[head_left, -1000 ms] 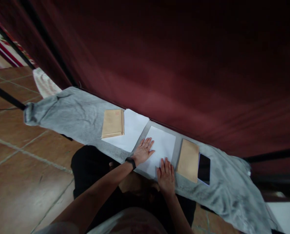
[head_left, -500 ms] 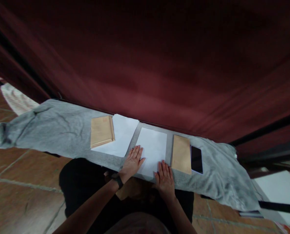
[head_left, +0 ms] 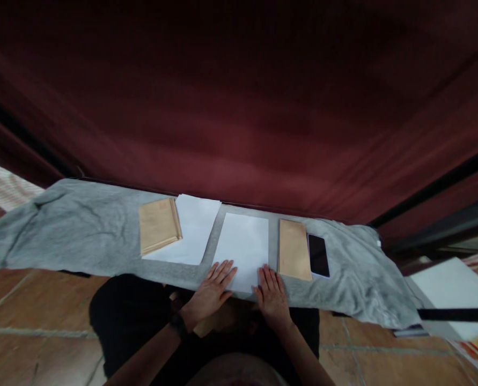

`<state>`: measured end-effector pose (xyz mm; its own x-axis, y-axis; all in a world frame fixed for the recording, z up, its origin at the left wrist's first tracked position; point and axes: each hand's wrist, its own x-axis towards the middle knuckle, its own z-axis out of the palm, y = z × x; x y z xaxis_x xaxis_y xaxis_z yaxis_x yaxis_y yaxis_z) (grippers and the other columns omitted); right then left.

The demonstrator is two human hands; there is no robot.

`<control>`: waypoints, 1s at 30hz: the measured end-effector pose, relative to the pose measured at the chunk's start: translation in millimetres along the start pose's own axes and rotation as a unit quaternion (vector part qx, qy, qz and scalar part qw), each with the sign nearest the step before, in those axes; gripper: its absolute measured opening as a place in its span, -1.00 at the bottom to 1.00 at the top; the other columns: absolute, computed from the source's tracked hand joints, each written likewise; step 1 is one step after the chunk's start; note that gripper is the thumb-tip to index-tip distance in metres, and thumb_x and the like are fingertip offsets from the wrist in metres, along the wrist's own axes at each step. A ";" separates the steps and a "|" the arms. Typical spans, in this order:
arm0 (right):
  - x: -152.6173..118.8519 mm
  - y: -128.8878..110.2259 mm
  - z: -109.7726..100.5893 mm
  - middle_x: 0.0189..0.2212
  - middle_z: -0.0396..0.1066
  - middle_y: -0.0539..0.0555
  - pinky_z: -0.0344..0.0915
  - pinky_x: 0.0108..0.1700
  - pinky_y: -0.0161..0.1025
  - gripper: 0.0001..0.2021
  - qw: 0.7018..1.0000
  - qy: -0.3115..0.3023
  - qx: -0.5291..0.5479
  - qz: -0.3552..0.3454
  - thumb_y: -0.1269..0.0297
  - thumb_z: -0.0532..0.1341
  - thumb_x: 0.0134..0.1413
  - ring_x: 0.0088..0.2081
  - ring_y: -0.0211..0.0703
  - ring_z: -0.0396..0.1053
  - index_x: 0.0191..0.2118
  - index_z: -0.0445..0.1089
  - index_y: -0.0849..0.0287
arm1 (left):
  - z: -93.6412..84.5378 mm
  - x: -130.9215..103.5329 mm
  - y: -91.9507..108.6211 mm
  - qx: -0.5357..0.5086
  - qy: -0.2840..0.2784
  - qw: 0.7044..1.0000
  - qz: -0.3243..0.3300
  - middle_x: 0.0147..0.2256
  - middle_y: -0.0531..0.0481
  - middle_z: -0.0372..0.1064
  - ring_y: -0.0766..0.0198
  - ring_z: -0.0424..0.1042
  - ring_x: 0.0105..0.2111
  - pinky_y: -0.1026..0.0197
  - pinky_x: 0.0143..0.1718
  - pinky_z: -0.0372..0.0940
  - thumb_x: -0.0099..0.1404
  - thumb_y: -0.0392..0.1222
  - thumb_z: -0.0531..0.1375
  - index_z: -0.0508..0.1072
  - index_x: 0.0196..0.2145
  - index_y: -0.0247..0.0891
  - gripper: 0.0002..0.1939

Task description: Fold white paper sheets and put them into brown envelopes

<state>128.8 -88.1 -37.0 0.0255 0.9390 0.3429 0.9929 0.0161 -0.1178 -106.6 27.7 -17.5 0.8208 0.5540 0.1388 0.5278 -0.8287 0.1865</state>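
Observation:
A white sheet of paper [head_left: 244, 244] lies flat on the grey cloth in front of me. My left hand [head_left: 212, 289] rests palm down over its near left corner, fingers spread. At the near right corner lies my right hand [head_left: 273, 297], its fingers stretched out over the paper's edge and the cloth. Neither hand grips anything. Left of the sheet, more white paper [head_left: 196, 228] is partly covered by a stack of brown envelopes [head_left: 158, 225]. To the right sits a brown envelope [head_left: 294, 249], with a dark-screened phone [head_left: 318, 255] beside it.
The grey cloth [head_left: 89, 230] covers a long narrow surface. Behind it hangs a dark red curtain [head_left: 239, 134]. A white board-like object [head_left: 456, 292] and a black bar [head_left: 458, 315] are at the right. Tiled floor [head_left: 41, 305] shows below.
My left hand has slid down the sheet toward its near left corner. My right hand stays by the near right corner. The camera view has shifted slightly.

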 end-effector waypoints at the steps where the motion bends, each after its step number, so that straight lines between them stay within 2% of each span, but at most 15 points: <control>1: 0.0 0.1 -1.8 0.34 0.12 0.23 0.04 0.32 0.05 -0.44 1.000 -0.002 0.002 -0.004 0.10 -0.01 0.41 0.32 0.06 0.12 0.40 0.03 0.22 | -0.6 -3.2 -2.7 -0.009 0.000 1.000 -0.002 0.40 -0.10 -0.06 0.08 -0.04 0.38 -0.12 0.35 0.00 0.41 -0.11 0.12 0.02 0.39 -0.10 -0.34; 7: -6.4 4.6 -14.9 0.36 0.08 0.25 0.06 0.34 0.07 -0.36 0.998 -0.031 0.035 -0.033 0.09 0.14 0.30 0.33 0.09 0.12 0.39 0.04 0.23 | -14.1 -8.6 -9.0 -0.066 -0.018 0.997 -0.024 0.32 -0.05 0.17 0.17 0.15 0.31 -0.02 0.31 0.13 0.32 -0.40 0.08 0.25 0.28 -0.13 -0.41; 10: -14.3 12.0 -21.0 0.37 0.06 0.23 0.07 0.34 0.10 -0.30 0.994 -0.057 0.070 -0.062 0.18 0.21 0.22 0.34 0.10 0.10 0.41 0.00 0.19 | -27.0 -9.5 -7.9 -0.082 -0.023 0.996 -0.025 0.20 -0.04 0.35 0.17 0.30 0.21 -0.01 0.26 0.21 0.32 -0.44 0.04 0.42 0.14 -0.13 -0.51; 13: -22.5 20.6 -25.2 0.32 0.17 0.15 0.12 0.34 0.11 -0.34 0.986 -0.068 0.131 -0.076 0.38 0.15 0.21 0.32 0.01 0.14 0.40 0.02 0.11 | -43.0 -12.9 -5.6 -0.113 -0.010 0.993 -0.014 0.07 -0.04 0.48 0.16 0.43 0.09 0.02 0.17 0.29 0.37 -0.39 0.04 0.51 0.00 -0.15 -0.63; 16: -26.4 26.5 -27.4 0.29 0.23 0.08 0.18 0.31 0.06 -0.33 0.977 -0.061 0.198 -0.050 0.53 0.05 0.16 0.31 -0.08 0.17 0.38 0.06 0.04 | -60.7 -16.9 -2.0 -0.175 0.018 0.984 -0.007 -0.06 -0.02 0.55 0.20 0.50 -0.02 0.10 0.07 0.36 0.43 -0.28 0.07 0.55 -0.07 -0.14 -0.72; 20: -16.3 27.0 -27.7 0.27 0.27 0.06 0.20 0.31 0.09 -0.30 0.965 -0.031 0.260 0.008 0.56 0.04 0.05 0.31 -0.06 0.15 0.34 0.17 0.02 | -81.9 -18.3 1.8 -0.279 0.048 0.958 -0.040 -0.16 -0.01 0.57 0.22 0.53 -0.12 0.19 -0.03 0.40 0.43 -0.13 0.12 0.58 -0.15 -0.13 -0.77; 22: -5.4 24.4 -27.2 0.22 0.34 0.08 0.21 0.29 0.10 -0.38 0.958 -0.025 0.285 0.023 0.54 0.05 0.06 0.28 -0.04 0.20 0.26 0.30 0.04 | -88.3 -16.1 0.1 -0.328 0.063 0.939 -0.082 -0.16 -0.03 0.57 0.21 0.53 -0.12 0.18 -0.03 0.40 0.41 -0.09 0.14 0.59 -0.17 -0.14 -0.77; 24: 6.7 20.3 -26.6 0.11 0.45 0.10 0.28 0.23 0.04 -0.53 0.949 -0.028 0.309 0.048 0.48 0.03 0.15 0.19 -0.04 0.33 0.12 0.42 0.06 | -89.3 -11.6 -5.8 -0.370 0.087 0.916 -0.133 -0.09 -0.06 0.55 0.16 0.50 -0.05 0.13 0.04 0.38 0.36 -0.04 0.19 0.57 -0.09 -0.14 -0.74; 26: 17.7 15.6 -25.7 -0.08 0.55 0.12 0.38 0.08 -0.08 -0.67 0.943 -0.034 0.314 0.102 0.37 0.01 0.27 0.00 -0.05 0.47 -0.05 0.50 0.08 | -83.2 -5.1 -15.6 -0.405 0.125 0.887 -0.183 0.02 -0.10 0.49 0.09 0.44 0.07 0.06 0.12 0.32 0.27 0.00 0.26 0.47 0.08 -0.14 -0.56; 28: 26.9 11.1 -24.2 -0.27 0.56 0.10 0.40 -0.10 -0.19 -0.69 0.940 -0.038 0.295 0.166 0.25 0.00 0.33 -0.19 -0.07 0.52 -0.21 0.50 0.10 | -69.9 3.1 -27.0 -0.433 0.166 0.856 -0.230 0.07 -0.12 0.45 0.06 0.40 0.11 0.00 0.16 0.28 0.22 0.03 0.28 0.30 0.23 -0.16 -0.35; 30: 34.1 7.8 -21.9 -0.37 0.54 0.07 0.36 -0.22 -0.26 -0.68 0.939 -0.040 0.269 0.210 0.18 0.00 0.34 -0.29 -0.10 0.52 -0.30 0.46 0.10 | -52.5 11.8 -36.9 -0.441 0.189 0.832 -0.279 -0.01 -0.12 0.49 0.08 0.45 0.04 -0.02 0.14 0.30 0.23 0.03 0.24 0.20 0.29 -0.22 -0.27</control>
<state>140.0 -63.4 -5.8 0.3716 0.9238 0.0920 0.6945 -0.2109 -0.6878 -127.8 69.1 28.3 0.2855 0.9567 0.0561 0.3021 -0.1454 0.9421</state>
